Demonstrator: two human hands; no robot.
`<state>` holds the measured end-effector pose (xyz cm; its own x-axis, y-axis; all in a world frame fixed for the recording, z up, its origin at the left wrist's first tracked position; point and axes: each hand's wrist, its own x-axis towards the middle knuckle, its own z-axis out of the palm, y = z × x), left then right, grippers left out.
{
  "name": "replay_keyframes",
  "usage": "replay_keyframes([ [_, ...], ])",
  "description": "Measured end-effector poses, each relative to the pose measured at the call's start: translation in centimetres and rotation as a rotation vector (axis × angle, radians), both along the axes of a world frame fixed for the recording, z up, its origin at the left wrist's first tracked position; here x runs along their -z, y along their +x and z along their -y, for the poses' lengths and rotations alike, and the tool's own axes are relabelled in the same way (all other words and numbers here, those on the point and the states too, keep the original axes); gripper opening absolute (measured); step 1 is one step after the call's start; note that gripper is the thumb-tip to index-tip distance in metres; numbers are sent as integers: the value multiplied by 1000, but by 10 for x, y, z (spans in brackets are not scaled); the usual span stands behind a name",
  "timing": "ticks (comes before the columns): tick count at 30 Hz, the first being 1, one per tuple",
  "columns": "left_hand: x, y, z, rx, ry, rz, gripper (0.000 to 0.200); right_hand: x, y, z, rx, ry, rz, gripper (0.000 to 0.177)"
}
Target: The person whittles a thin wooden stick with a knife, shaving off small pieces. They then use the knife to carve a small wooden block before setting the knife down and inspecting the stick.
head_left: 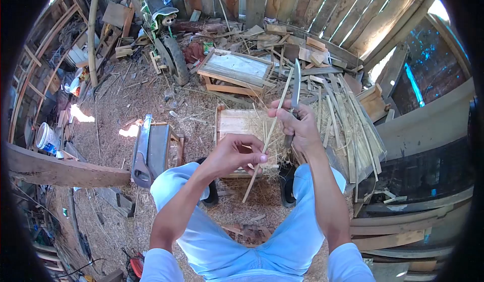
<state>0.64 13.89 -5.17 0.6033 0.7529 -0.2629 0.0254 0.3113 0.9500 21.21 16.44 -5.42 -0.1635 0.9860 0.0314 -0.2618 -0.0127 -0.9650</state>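
Note:
A thin bamboo strip runs slantwise between my knees, its lower end pointing down and left. Pinched on its lower half is my left hand, thumb and fingers closed round it. My right hand grips the dark handle of a knife, whose blade points up and away from me. The upper part of the strip passes right beside the right hand's fingers and the blade. Below the hands stands a low wooden bench with shavings on and around it.
A handsaw lies on a small stool to the left. Split bamboo strips are heaped at right. Farther off are a wooden frame, scrap wood and a motorcycle wheel. A white bucket stands far left.

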Motion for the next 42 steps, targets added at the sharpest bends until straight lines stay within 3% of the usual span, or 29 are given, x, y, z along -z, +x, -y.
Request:
replay_keyframes([
  [23,-5,8,20,94,38,152,21,-18,15,29,-41,48,-119,34],
  [26,-12,7,20,88,-73,136,22,-15,15,30,-9,44,-128,32],
  [38,-10,3,22,98,-9,126,20,-10,14,30,8,73,-190,31],
  [42,-8,3,22,102,14,151,19,-14,13,31,-9,55,-273,22],
])
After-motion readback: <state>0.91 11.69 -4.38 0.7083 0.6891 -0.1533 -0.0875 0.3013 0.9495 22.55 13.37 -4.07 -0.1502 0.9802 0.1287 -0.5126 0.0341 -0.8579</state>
